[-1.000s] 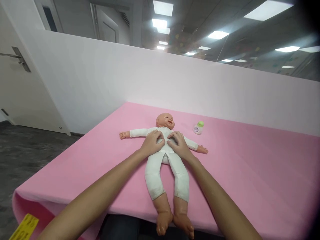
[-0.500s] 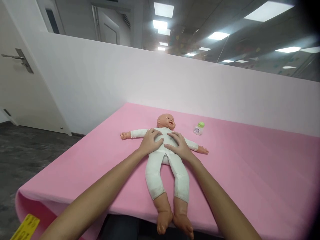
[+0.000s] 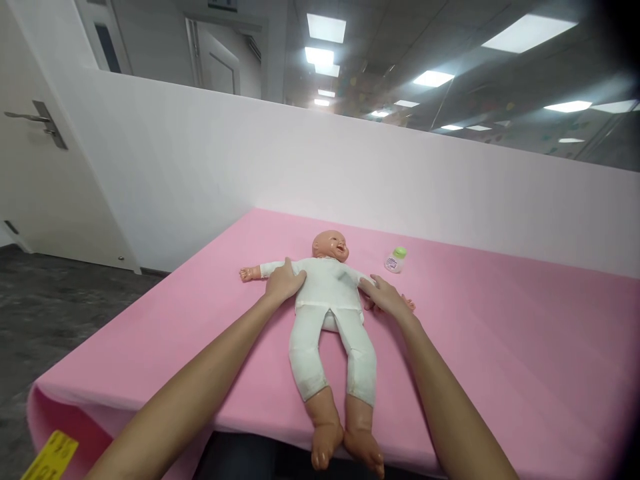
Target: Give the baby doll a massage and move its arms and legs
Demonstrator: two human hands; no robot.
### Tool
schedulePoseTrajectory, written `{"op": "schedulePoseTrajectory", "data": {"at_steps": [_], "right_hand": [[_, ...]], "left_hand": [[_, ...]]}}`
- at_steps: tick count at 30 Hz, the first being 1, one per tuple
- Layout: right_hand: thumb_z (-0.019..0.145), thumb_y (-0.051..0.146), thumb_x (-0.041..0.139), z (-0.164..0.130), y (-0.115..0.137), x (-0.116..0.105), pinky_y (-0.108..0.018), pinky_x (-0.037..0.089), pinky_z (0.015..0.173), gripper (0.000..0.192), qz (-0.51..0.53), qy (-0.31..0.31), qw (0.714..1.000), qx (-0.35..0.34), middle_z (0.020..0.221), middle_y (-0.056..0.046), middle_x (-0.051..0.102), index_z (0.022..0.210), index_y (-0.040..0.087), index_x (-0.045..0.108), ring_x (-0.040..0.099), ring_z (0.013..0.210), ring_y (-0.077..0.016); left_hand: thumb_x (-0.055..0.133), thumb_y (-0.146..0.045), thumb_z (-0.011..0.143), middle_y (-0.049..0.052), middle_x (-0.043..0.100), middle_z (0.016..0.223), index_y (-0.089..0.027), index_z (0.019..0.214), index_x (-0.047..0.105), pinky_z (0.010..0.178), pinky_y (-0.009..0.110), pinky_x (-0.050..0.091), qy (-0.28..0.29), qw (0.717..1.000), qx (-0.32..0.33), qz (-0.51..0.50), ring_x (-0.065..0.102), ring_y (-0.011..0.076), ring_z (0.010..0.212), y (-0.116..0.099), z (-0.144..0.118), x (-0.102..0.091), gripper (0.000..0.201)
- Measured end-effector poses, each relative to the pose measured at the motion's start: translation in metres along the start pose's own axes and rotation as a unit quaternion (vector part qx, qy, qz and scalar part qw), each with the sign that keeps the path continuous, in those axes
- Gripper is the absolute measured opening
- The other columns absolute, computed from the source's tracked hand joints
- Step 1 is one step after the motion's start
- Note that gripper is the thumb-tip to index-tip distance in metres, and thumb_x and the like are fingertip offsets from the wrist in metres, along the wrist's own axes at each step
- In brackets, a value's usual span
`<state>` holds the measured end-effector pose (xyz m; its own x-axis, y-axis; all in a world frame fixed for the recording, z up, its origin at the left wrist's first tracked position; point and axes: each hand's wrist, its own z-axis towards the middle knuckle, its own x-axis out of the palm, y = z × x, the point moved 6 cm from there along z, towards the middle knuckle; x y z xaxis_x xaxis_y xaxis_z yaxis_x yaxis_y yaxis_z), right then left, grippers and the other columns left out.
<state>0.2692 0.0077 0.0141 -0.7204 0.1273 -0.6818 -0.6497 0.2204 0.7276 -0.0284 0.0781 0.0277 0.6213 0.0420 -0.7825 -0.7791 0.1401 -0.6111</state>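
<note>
A baby doll (image 3: 327,293) in a white suit lies on its back on the pink table cover (image 3: 500,347), arms spread, bare feet hanging over the near edge. My left hand (image 3: 283,281) rests on the doll's side by its outstretched arm, fingers on the white sleeve. My right hand (image 3: 383,297) lies flat against the doll's other side, over that arm. Neither hand grips anything that I can see.
A small bottle with a green cap (image 3: 396,259) stands on the cover just right of the doll's head. A white partition wall (image 3: 350,173) runs behind the table. A door with a metal handle (image 3: 35,120) is at the far left. A yellow tag (image 3: 47,457) hangs at the table's near left corner.
Both hands slid outward from the middle of the doll's chest to its two sides, uncovering the torso.
</note>
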Motion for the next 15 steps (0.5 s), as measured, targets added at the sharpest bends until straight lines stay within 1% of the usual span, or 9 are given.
{"op": "schedulePoseTrajectory", "data": {"at_steps": [1,3,5,7,8,10,11,12,15], "right_hand": [[0.094,0.062,0.047,0.0,-0.001,0.001,-0.039,0.049,0.072,0.043,-0.003,0.011,1.0,0.003,0.065,-0.003,0.072,0.106,0.025,0.066,0.066,0.058,-0.0244],[0.095,0.06,0.045,0.002,-0.001,0.0,-0.038,0.048,0.072,0.041,-0.009,0.01,1.0,0.001,0.065,-0.002,0.073,0.088,0.024,0.063,0.065,0.055,-0.0224],[0.095,0.057,0.045,0.005,-0.002,-0.001,-0.037,0.047,0.072,0.039,-0.019,-0.009,1.0,-0.006,0.065,-0.002,0.072,0.081,0.024,0.06,0.065,0.055,-0.0216],[0.095,0.055,0.045,0.009,-0.003,-0.003,-0.036,0.046,0.072,0.038,-0.033,-0.049,0.998,-0.029,0.066,-0.003,0.072,0.078,0.024,0.061,0.065,0.06,-0.0225],[0.094,0.053,0.045,0.01,-0.003,-0.005,-0.035,0.045,0.072,0.037,-0.039,-0.079,0.995,-0.049,0.07,-0.004,0.073,0.077,0.025,0.061,0.066,0.066,-0.0237],[0.094,0.05,0.046,0.013,-0.002,-0.008,-0.034,0.043,0.073,0.035,-0.043,-0.145,0.984,-0.092,0.083,-0.007,0.076,0.076,0.025,0.062,0.066,0.079,-0.0258],[0.094,0.049,0.045,0.013,-0.002,-0.008,-0.033,0.042,0.072,0.034,-0.037,-0.17,0.979,-0.105,0.089,-0.007,0.075,0.076,0.025,0.062,0.065,0.082,-0.0261],[0.095,0.048,0.044,0.014,-0.003,-0.008,-0.033,0.041,0.071,0.035,-0.024,-0.187,0.976,-0.112,0.09,-0.007,0.075,0.076,0.025,0.062,0.064,0.082,-0.0257],[0.097,0.049,0.042,0.013,-0.002,-0.003,-0.031,0.039,0.067,0.035,0.046,-0.219,0.967,-0.125,0.077,-0.002,0.068,0.081,0.025,0.062,0.058,0.071,-0.0221]], "left_hand": [[0.047,-0.049,0.092,0.024,0.067,0.131,-0.014,0.136,0.053,0.086,0.046,0.05,0.005,1.0,0.0,0.019,0.064,0.0436,0.118,0.0,0.0,-0.001,0.056],[0.043,-0.052,0.094,0.023,0.071,0.122,-0.015,0.129,0.057,0.084,0.047,0.05,0.011,0.998,-0.001,0.054,0.067,0.0443,0.111,0.0,0.0,-0.003,0.053],[0.04,-0.053,0.095,0.021,0.073,0.112,-0.018,0.123,0.059,0.082,0.047,0.05,0.007,0.997,0.003,0.074,0.069,0.043,0.104,0.0,-0.001,-0.005,0.049],[0.039,-0.055,0.096,0.018,0.074,0.106,-0.021,0.12,0.059,0.08,0.046,0.05,-0.003,0.997,0.007,0.08,0.069,0.0414,0.1,0.001,-0.001,-0.006,0.046],[0.04,-0.056,0.096,0.016,0.074,0.103,-0.022,0.12,0.059,0.08,0.046,0.049,-0.007,0.997,0.008,0.077,0.069,0.0408,0.099,0.001,-0.001,-0.006,0.045],[0.04,-0.057,0.096,0.014,0.073,0.099,-0.025,0.119,0.058,0.079,0.046,0.049,-0.012,0.998,0.015,0.064,0.068,0.0396,0.097,0.003,0.001,-0.004,0.043],[0.042,-0.058,0.096,0.013,0.072,0.1,-0.026,0.118,0.058,0.079,0.045,0.049,-0.017,0.998,0.02,0.055,0.067,0.039,0.097,0.003,0.002,-0.003,0.043],[0.043,-0.058,0.095,0.013,0.071,0.102,-0.027,0.118,0.058,0.079,0.045,0.049,-0.027,0.998,0.027,0.047,0.066,0.0386,0.099,0.004,0.003,-0.002,0.042],[0.05,-0.054,0.094,0.014,0.067,0.111,-0.027,0.113,0.059,0.08,0.042,0.047,-0.074,0.996,0.058,0.003,0.063,0.0365,0.105,0.005,0.007,-0.001,0.035]]}}
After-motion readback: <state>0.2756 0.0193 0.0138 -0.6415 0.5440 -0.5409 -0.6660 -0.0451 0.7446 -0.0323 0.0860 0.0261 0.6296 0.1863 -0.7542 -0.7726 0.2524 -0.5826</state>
